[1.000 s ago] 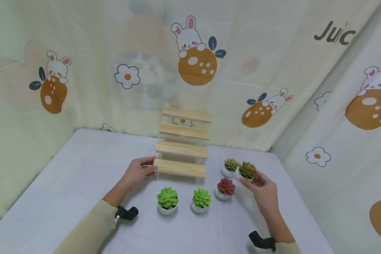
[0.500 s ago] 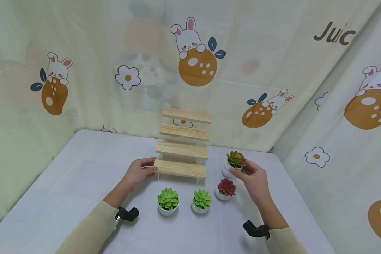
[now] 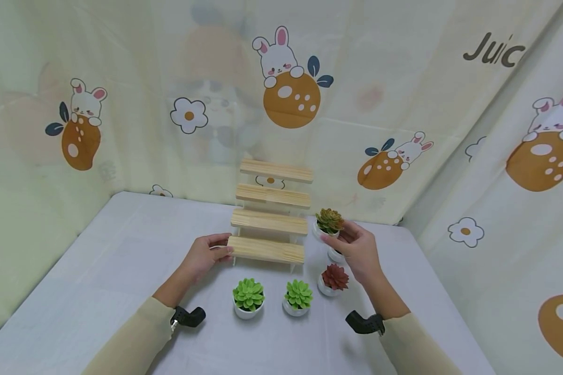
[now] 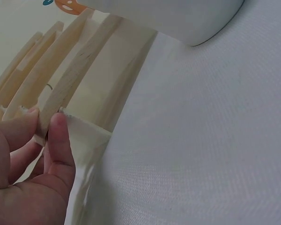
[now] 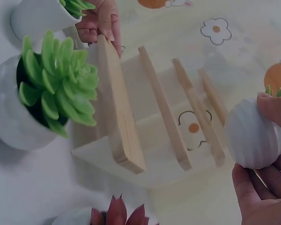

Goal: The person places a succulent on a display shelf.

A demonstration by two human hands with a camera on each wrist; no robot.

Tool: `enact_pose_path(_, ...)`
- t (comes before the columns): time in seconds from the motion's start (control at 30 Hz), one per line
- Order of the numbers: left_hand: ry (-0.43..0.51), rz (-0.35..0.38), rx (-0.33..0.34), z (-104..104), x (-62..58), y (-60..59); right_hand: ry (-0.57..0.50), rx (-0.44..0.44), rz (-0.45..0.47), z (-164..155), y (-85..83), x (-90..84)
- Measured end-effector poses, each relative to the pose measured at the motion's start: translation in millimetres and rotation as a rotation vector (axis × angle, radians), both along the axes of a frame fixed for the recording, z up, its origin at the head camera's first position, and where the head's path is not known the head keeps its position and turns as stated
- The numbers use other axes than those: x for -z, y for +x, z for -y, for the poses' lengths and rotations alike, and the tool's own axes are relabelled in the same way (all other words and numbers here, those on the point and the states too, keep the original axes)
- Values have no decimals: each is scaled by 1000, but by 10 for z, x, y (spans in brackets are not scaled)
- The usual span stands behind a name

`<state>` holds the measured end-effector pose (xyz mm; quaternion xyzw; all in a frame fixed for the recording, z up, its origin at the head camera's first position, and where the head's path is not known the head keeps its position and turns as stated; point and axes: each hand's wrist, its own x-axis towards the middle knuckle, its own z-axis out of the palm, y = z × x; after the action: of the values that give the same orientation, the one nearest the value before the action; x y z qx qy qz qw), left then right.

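A wooden stepped shelf (image 3: 271,219) with several slats stands at the back of the table. My left hand (image 3: 205,253) grips the left end of its lowest slat (image 4: 68,89), thumb in front. My right hand (image 3: 356,250) holds a small white pot with an orange-green succulent (image 3: 329,221) in the air, just right of the shelf's second slat; the pot's ribbed body (image 5: 254,136) shows in the right wrist view. Another white pot (image 3: 335,255) sits half hidden behind that hand.
On the grey table (image 3: 98,271) in front of the shelf stand two green succulents (image 3: 247,297) (image 3: 297,297) and a red one (image 3: 334,278), each in a white pot. Printed curtains (image 3: 122,104) close in the back and both sides.
My right hand has lifted the orange-green succulent from beside its neighbour and carried it up and left toward the shelf. The left hand has stayed on the lowest slat.
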<state>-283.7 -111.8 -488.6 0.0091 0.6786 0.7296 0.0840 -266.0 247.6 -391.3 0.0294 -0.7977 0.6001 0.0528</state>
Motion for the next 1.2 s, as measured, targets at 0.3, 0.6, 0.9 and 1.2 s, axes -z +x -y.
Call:
enact_pose_path(0.3,2,10,-2,4,0,-9,-11,-61,0,238,-118,-102)
enact_pose_path(0.6,-10,13,-4,-1,5,-13,14,-84,-1,423,-255,-189)
enact_pose_path(0.9,3,10,-6,1,27,-32,-34,-128,-13,578,-416,-269)
enact_pose_path(1.2,17,0,6,14,56,-33,-81,-189,-37,753,-558,-369)
